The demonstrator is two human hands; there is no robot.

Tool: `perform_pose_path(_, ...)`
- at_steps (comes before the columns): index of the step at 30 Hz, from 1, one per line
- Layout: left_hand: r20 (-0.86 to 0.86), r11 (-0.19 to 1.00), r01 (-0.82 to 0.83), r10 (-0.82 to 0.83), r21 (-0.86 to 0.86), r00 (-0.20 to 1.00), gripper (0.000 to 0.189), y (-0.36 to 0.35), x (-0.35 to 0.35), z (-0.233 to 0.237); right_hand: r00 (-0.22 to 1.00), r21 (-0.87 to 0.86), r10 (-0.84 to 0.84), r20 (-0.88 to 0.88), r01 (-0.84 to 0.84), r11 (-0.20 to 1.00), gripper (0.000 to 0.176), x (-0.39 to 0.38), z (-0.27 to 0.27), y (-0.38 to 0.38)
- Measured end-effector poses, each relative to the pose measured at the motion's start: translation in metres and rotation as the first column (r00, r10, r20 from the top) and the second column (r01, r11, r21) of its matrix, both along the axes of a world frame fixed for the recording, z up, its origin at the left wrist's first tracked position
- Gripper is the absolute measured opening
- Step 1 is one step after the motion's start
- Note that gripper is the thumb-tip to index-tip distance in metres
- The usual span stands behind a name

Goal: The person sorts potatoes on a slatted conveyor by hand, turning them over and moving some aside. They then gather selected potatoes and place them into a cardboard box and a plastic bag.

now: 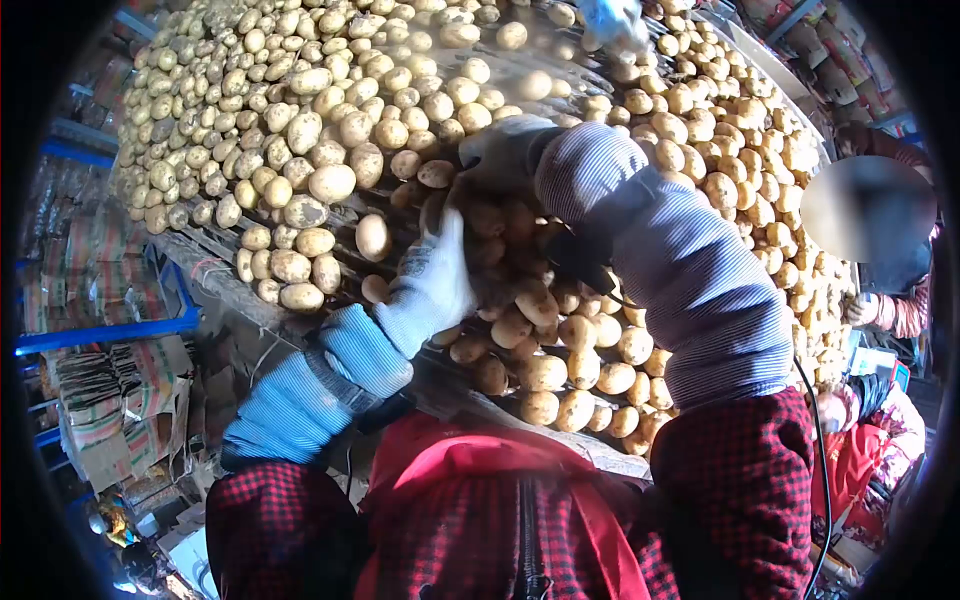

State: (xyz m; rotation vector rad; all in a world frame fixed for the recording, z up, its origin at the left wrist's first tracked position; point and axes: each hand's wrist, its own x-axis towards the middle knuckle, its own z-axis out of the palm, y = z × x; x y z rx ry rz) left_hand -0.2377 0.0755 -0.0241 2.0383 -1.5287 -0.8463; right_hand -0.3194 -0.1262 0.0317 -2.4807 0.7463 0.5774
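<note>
Many yellow-brown potatoes lie heaped over a wide sorting surface. My left hand, in a pale knitted glove, reaches in at the near side of the heap, thumb stretched out and the rest partly blurred. My right hand, in a greyish glove, is a little farther in and bends toward the left hand. Its fingers are smeared and partly hidden. Shadowed potatoes lie between and below both hands. A single potato sits just left of my left hand.
Across the heap, another person's blue-gloved hand reaches among the potatoes. More people stand on the right, one with a hand at the edge. Stacked printed cartons and a blue metal frame are on the left. A black cable hangs near my right arm.
</note>
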Motion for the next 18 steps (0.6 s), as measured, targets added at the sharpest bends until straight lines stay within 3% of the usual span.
perform_pose_path(2, -0.396, 0.995, -0.053, 0.013, -0.089, 0.918, 0.112, -0.008, -0.02, 0.0, 0.98, -0.2, 0.174, 0.096, -0.152, 0.968, 0.04, -0.008, -0.025, 0.0)
perform_pose_path(4, -0.675, 0.982, -0.105, -0.027, -0.155, 0.738, 0.116, -0.012, -0.049, 0.002, 0.973, -0.157, 0.211, 0.089, -0.196, 0.968, 0.039, -0.033, -0.032, 0.001)
perform_pose_path(5, -0.74, 0.975, -0.124, -0.055, -0.184, 0.67, 0.118, -0.013, -0.065, 0.002, 0.99, -0.132, 0.135, 0.033, -0.13, 0.983, 0.038, -0.044, -0.033, 0.002)
perform_pose_path(7, -0.776, 0.97, -0.119, -0.094, -0.213, 0.623, 0.12, -0.019, -0.096, 0.002, 0.996, -0.095, -0.02, -0.085, 0.012, 0.995, 0.037, -0.066, -0.035, 0.003)
perform_pose_path(9, -0.578, 0.916, -0.15, -0.102, -0.373, 0.81, 0.074, -0.024, -0.128, 0.002, 0.983, -0.088, -0.103, -0.155, 0.09, 0.992, 0.038, -0.098, -0.023, 0.008)
perform_pose_path(10, -0.458, 0.881, -0.149, -0.084, -0.449, 0.885, 0.067, -0.024, -0.137, 0.003, 0.991, -0.141, -0.071, -0.115, 0.055, 0.988, 0.037, -0.125, 0.004, 0.016)
perform_pose_path(11, -0.457, 0.882, -0.14, -0.093, -0.451, 0.885, 0.067, -0.024, -0.14, 0.008, 0.997, -0.196, -0.037, -0.072, 0.022, 0.98, 0.036, -0.149, 0.031, 0.023)
perform_pose_path(12, -0.693, 0.946, -0.169, -0.075, -0.277, 0.717, 0.066, -0.026, -0.144, 0.022, 1.0, -0.253, -0.003, -0.031, -0.005, 0.967, 0.035, -0.162, 0.044, 0.026)
perform_pose_path(13, -0.869, 0.986, -0.138, -0.014, -0.094, 0.495, 0.065, -0.029, -0.148, 0.037, 0.957, 0.021, -0.269, -0.107, 0.273, 0.962, 0.03, -0.16, -0.006, -0.002)
perform_pose_path(14, -0.966, 0.996, -0.051, 0.089, 0.079, 0.243, 0.064, -0.032, -0.153, 0.053, 0.979, -0.017, -0.202, -0.029, 0.202, 0.979, 0.027, -0.179, -0.003, -0.004)
perform_pose_path(15, -0.974, 0.971, 0.084, 0.226, 0.224, -0.01, 0.063, -0.035, -0.159, 0.066, 0.99, -0.064, -0.131, 0.045, 0.133, 0.989, 0.024, -0.19, 0.018, 0.004)
perform_pose_path(16, -0.893, 0.911, 0.248, 0.385, 0.328, -0.234, 0.062, -0.038, -0.165, 0.072, 0.969, -0.145, -0.245, -0.021, 0.239, 0.96, 0.026, -0.192, 0.038, 0.01)
perform_pose_path(17, -0.896, 0.911, 0.262, 0.38, 0.319, -0.231, 0.062, -0.042, -0.172, 0.071, 0.966, -0.155, -0.259, -0.022, 0.253, 0.955, 0.026, -0.201, 0.041, 0.011)
perform_pose_path(18, -0.983, 0.975, 0.128, 0.185, 0.184, 0.002, 0.058, -0.045, -0.182, 0.066, 0.961, -0.168, -0.273, 0.039, 0.276, 0.946, 0.025, -0.213, 0.042, 0.011)
